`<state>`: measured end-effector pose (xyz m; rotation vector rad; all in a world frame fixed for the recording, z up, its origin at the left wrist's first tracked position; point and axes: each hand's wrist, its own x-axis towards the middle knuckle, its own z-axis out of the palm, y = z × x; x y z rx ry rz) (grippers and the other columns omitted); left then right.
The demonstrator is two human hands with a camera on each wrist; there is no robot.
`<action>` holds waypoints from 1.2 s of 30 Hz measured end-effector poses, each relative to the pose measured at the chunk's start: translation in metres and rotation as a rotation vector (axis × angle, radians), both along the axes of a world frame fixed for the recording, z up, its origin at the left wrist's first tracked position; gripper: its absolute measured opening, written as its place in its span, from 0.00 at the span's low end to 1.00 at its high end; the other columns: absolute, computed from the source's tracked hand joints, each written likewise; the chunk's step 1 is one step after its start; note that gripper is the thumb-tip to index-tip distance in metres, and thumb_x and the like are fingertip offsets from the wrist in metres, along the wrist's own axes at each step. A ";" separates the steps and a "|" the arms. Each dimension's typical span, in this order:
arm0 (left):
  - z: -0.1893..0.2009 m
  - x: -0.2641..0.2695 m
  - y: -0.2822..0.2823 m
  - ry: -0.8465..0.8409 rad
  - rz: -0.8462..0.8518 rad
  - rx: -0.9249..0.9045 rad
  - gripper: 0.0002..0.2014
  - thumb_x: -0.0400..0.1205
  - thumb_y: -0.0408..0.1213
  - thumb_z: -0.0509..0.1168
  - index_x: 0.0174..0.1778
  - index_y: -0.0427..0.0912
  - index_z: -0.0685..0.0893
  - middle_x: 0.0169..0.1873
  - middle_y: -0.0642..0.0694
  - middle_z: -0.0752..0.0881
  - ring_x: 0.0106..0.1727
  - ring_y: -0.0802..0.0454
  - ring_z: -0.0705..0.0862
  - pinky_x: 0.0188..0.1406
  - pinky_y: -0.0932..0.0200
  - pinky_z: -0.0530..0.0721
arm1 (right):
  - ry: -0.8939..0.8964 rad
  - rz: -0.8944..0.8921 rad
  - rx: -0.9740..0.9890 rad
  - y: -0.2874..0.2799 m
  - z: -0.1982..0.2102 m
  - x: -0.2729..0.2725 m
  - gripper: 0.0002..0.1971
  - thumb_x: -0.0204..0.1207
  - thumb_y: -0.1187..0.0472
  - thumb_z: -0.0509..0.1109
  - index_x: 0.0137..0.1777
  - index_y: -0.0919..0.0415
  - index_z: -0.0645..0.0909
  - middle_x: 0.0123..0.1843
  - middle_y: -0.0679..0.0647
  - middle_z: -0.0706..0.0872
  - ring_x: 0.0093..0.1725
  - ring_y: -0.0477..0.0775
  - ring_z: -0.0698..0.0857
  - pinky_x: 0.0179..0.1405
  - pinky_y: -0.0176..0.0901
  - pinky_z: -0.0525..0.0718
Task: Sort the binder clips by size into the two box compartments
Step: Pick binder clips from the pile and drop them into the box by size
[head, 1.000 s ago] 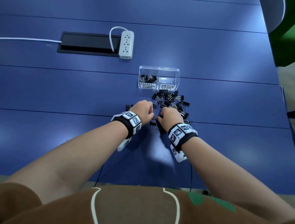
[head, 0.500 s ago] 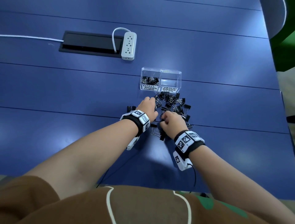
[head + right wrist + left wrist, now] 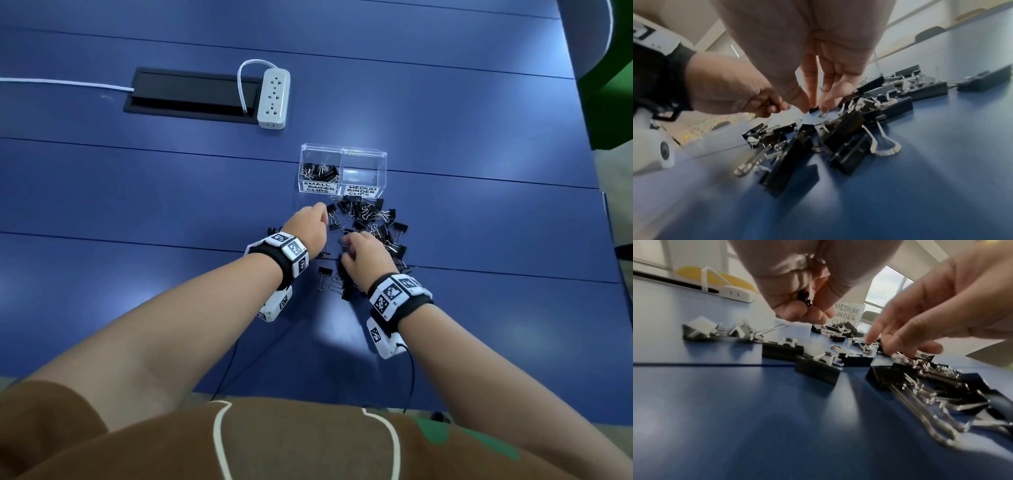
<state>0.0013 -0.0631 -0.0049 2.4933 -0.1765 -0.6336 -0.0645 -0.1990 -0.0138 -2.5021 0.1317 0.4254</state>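
A clear two-compartment box (image 3: 343,150) stands beyond my hands. Its left compartment, labelled small (image 3: 319,171), holds several black clips. Its right one, labelled medium (image 3: 363,171), looks bare. A pile of black binder clips (image 3: 371,219) lies in front of the box. My left hand (image 3: 315,216) hovers left of the pile, near the small compartment. Its curled fingers grip a small clip (image 3: 807,298). My right hand (image 3: 352,240) is down in the pile. Its thumb and straight fingertips (image 3: 813,100) touch a small clip (image 3: 813,109) on the table.
More clips (image 3: 330,281) lie beside my right wrist, and a few (image 3: 274,230) sit left of my left wrist. A white power strip (image 3: 273,99) and a black cable slot (image 3: 191,94) are at the far left. The blue table (image 3: 137,188) ends at my body.
My left hand has moved forward from the pile's near side towards the small compartment, still curled. My right hand has shifted slightly forward, and its fingers now reach down into the pile.
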 end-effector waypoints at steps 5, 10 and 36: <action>-0.012 0.003 -0.014 -0.036 0.014 0.091 0.12 0.81 0.39 0.58 0.55 0.36 0.77 0.56 0.37 0.79 0.54 0.38 0.80 0.53 0.46 0.81 | -0.011 -0.058 -0.119 0.003 -0.005 0.013 0.14 0.77 0.63 0.61 0.60 0.68 0.78 0.57 0.64 0.80 0.59 0.65 0.79 0.57 0.56 0.82; -0.018 0.006 -0.023 -0.028 0.044 0.141 0.19 0.81 0.46 0.65 0.59 0.35 0.74 0.59 0.35 0.77 0.59 0.36 0.79 0.58 0.41 0.82 | 0.025 -0.071 -0.197 0.003 -0.006 0.017 0.12 0.78 0.59 0.65 0.54 0.69 0.77 0.58 0.65 0.77 0.59 0.66 0.77 0.53 0.57 0.82; 0.002 -0.001 0.003 0.105 0.243 -0.249 0.11 0.81 0.32 0.57 0.57 0.43 0.78 0.34 0.51 0.77 0.33 0.50 0.76 0.30 0.59 0.75 | 0.070 0.000 -0.151 -0.018 0.001 0.028 0.08 0.74 0.59 0.67 0.50 0.60 0.76 0.51 0.61 0.83 0.50 0.63 0.81 0.43 0.45 0.75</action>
